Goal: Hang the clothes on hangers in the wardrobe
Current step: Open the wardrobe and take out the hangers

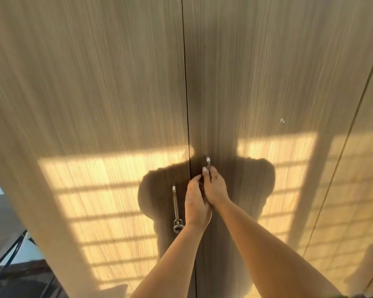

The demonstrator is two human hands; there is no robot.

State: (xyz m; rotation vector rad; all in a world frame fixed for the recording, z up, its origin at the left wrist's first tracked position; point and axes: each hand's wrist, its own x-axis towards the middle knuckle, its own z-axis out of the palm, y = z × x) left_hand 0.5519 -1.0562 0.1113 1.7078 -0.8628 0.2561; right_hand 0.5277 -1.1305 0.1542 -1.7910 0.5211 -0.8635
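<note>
One mark was legible: a small, pale, scratch-like sign resembling the letter "K" on the right wardrobe door [282, 120], above the sunlit patch. No other text, label, brand or number could be read on the doors or the handles

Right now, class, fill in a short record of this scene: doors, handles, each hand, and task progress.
doors: both wardrobe doors closed, thin seam between them
left door handle: metal, untouched, lock at its lower end
right door handle: metal, mostly hidden by hands
right hand: grips the right door handle
left hand: against the right hand; its hold is unclear
progress: no clothes or hangers in view
</note>
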